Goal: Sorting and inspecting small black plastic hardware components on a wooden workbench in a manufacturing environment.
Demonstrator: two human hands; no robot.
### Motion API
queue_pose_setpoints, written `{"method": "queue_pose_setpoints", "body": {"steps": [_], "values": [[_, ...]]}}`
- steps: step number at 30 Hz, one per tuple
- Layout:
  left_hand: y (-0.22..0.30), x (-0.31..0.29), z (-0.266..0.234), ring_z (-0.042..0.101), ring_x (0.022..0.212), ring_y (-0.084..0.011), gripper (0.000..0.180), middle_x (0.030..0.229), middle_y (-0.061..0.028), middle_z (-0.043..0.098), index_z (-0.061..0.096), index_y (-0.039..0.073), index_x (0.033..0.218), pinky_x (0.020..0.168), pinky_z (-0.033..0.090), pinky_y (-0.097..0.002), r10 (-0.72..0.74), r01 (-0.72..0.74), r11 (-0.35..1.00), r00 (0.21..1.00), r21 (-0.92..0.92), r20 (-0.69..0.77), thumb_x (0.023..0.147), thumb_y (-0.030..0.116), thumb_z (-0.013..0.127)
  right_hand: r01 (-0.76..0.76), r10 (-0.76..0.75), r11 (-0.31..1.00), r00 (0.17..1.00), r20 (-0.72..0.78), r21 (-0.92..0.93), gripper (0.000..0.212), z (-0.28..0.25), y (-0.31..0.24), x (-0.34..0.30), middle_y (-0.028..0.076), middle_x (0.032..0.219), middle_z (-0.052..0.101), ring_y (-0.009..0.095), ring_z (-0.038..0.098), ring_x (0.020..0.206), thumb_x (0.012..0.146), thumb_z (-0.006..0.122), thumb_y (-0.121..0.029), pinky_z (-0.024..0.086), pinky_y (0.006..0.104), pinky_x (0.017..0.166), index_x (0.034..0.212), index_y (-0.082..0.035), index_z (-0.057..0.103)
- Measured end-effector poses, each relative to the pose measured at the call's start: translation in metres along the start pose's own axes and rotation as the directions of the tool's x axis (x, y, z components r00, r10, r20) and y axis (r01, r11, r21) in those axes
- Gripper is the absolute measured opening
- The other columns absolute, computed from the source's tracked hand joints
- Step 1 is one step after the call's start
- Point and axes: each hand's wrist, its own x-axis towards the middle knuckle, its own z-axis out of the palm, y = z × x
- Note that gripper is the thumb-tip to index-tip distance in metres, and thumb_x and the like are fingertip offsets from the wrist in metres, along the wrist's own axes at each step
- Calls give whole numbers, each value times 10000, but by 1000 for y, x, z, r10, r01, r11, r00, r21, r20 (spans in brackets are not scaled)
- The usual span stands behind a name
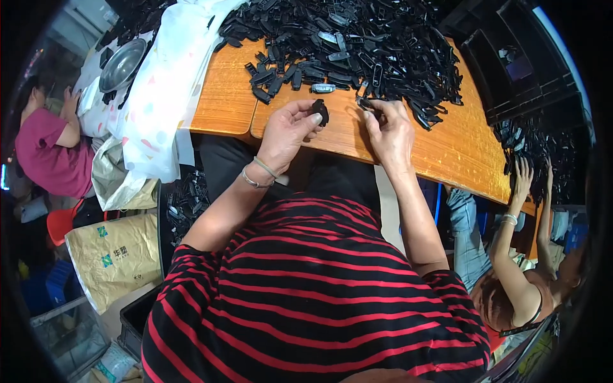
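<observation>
Between the thumb and fingers of my left hand point(287, 131) is a small black plastic part point(320, 112), held just above the table's near edge. My right hand point(389, 131) is closed in a pinch at the front of the heap, its fingertips on another small dark piece point(364, 102); its exact shape is partly hidden. A big heap of black plastic parts point(370, 45) covers the far side of the wooden table point(223, 96). One piece with a pale, shiny face point(322, 88) lies at the heap's front edge, between my two hands.
White patterned sheeting point(159, 96) and a metal bowl point(123, 64) are at the left, near a seated person point(57, 140). A black crate point(511, 57) stands at the right. Another person's hands point(522, 182) work in more black parts. A paper sack point(118, 258) stands at lower left.
</observation>
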Motion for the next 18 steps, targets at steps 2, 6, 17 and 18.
{"method": "queue_pose_setpoints", "body": {"steps": [2, 6, 17, 18], "values": [[-3, -3, 0, 605, 768, -63, 269, 930, -28, 666, 577, 5, 1169, 672, 477, -188, 9, -9, 1000, 1000, -7, -10, 923, 104, 624, -52, 47, 955, 999, 22, 293, 206, -2, -10, -1, 58, 874, 597, 123, 577, 689, 815, 730, -83, 476, 238, 622, 1013, -36, 696], [6, -8, 9, 607, 770, -64, 245, 923, -28, 666, 580, 3, 1157, 689, 486, -187, 53, -53, 999, 999, -10, 11, 929, 88, 615, -178, 114, 781, 983, 144, 598, 220, -2, -34, -9, -1, 928, 565, 33, 520, 702, 830, 714, -13, 431, 171, 622, 1047, -6, 680], [1, -11, 8, 614, 800, -56, 260, 944, -20, 646, 570, -22, 1167, 708, 507, -188, 176, -175, 984, 983, -12, 61, 919, 43, 614, -89, 12, 803, 991, 133, 589, 198, 13, -48, -19, 16, 828, 564, 63, 526, 659, 792, 716, 43, 443, 206, 596, 980, 17, 661], [1, -12, 10, 612, 797, -55, 258, 936, -19, 647, 568, -25, 1168, 705, 505, -185, 180, -179, 984, 983, -17, 45, 922, 40, 609, -78, 8, 838, 991, 131, 540, 197, 14, -46, -19, 25, 822, 572, 77, 542, 658, 781, 725, 35, 447, 213, 594, 967, 8, 666]]}}
